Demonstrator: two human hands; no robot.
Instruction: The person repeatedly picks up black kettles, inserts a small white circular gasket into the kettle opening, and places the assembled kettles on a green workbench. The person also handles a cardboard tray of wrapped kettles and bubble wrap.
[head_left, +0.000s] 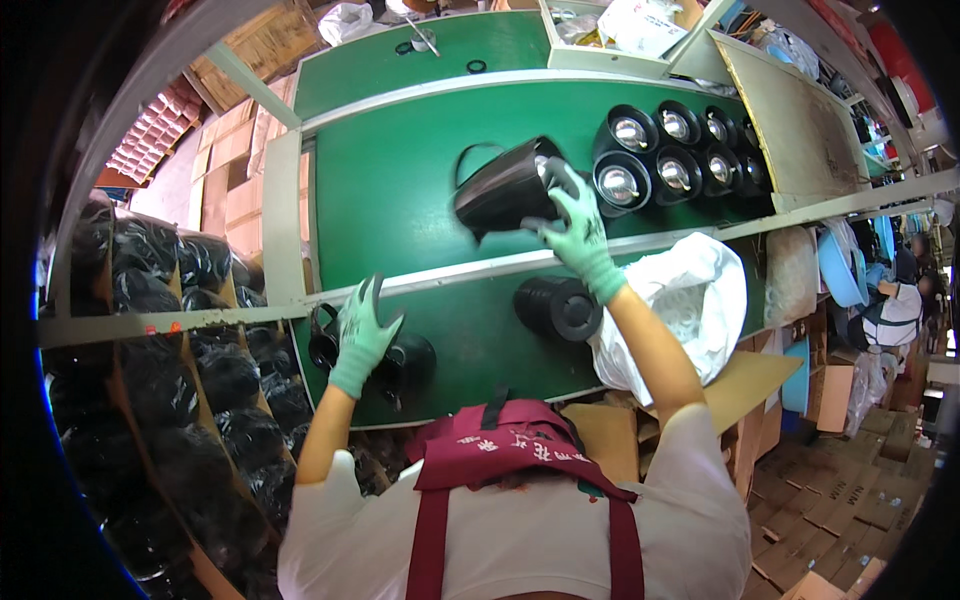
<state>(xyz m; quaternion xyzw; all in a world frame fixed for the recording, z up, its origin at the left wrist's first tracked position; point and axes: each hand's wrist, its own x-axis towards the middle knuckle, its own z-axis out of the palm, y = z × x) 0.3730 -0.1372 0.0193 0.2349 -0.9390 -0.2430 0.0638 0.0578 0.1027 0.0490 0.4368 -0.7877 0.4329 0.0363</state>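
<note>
The right hand (578, 232) is gripping a black kettle body (503, 190), tilting it beside the finished row (672, 150); the left hand (362, 335) is probably grasping another kettle (400, 362). Next it needs setting upright.

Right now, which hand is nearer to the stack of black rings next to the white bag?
Right. The right hand holds a black jug just above the stack of black rings; the left hand rests on another black jug, farther off to the left.
</note>
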